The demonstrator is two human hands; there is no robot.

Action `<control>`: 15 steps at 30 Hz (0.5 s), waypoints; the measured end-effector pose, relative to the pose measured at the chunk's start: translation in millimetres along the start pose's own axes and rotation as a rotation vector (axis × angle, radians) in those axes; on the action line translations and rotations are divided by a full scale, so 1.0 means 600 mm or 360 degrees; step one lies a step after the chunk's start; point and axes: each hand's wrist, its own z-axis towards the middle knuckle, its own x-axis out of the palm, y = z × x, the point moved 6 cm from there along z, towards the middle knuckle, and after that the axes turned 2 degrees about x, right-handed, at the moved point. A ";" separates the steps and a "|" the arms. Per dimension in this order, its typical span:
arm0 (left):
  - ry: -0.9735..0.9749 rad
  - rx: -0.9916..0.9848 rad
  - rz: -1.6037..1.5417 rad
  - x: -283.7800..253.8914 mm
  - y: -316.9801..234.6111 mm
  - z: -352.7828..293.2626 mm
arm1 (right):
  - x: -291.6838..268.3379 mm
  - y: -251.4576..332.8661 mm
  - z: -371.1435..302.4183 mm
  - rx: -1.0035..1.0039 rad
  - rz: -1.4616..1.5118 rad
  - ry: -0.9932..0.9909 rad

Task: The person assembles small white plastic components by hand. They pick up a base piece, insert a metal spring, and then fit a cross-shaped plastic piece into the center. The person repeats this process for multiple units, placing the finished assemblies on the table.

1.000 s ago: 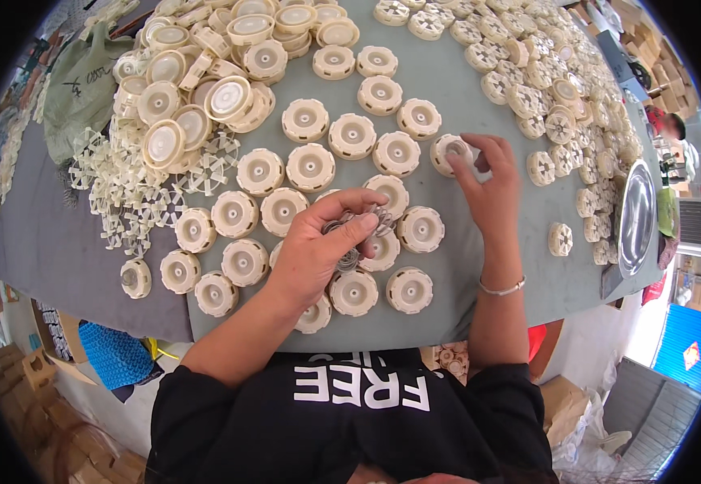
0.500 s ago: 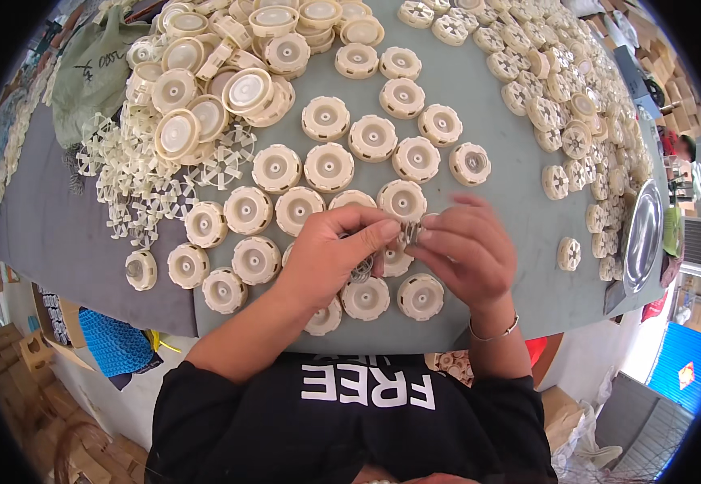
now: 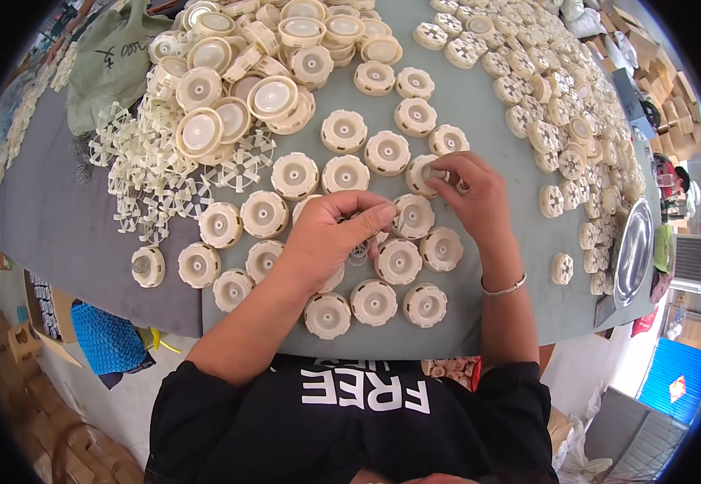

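Observation:
Rows of round cream plastic caps with notched rims and a central hole lie face up before me. My left hand is closed around a bunch of thin wire springs, whose loops hang out below the fingers. To its right, my right hand reaches over a cap with its fingers pinched at that cap's right edge. Whatever sits between those fingertips is too small to make out. Far to the left, one cap has a coil of wire resting in it.
A heap of caps rises at the back left, beside a pile of white spoked plastic pieces and a green bag. Many caps with spoked pieces fitted cover the right side. A shiny metal tray stands at the right edge.
My right hand has parted from the left and moved up and right to a cap. My left hand keeps its hold on the springs. The whole view has shifted slightly.

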 end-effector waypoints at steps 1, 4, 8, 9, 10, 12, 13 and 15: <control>0.0002 -0.0002 0.0004 0.000 0.001 0.001 | -0.002 0.005 -0.002 -0.0094 -0.0005 -0.0081; 0.0001 -0.0049 -0.0043 0.004 0.003 -0.004 | -0.011 0.038 -0.013 -0.0240 0.0201 -0.0073; 0.0108 -0.0110 -0.0144 0.014 0.011 -0.008 | 0.000 0.093 -0.059 -0.0212 0.0697 0.0212; 0.0089 -0.0104 -0.0107 0.015 0.009 -0.009 | 0.004 0.096 -0.064 -0.0251 0.0737 0.0195; 0.0069 -0.0097 -0.0071 0.019 0.006 -0.011 | -0.003 0.091 -0.061 -0.0287 0.0740 0.0140; 0.0095 -0.0139 -0.0235 0.013 0.011 -0.010 | -0.025 0.061 -0.050 -0.0208 0.0567 0.0096; 0.0138 -0.0182 -0.0437 -0.003 0.019 -0.006 | -0.035 0.049 -0.047 -0.0173 0.0476 0.0077; 0.0087 -0.0232 -0.0675 -0.009 0.022 -0.002 | -0.022 0.042 -0.054 -0.0176 0.0244 0.0166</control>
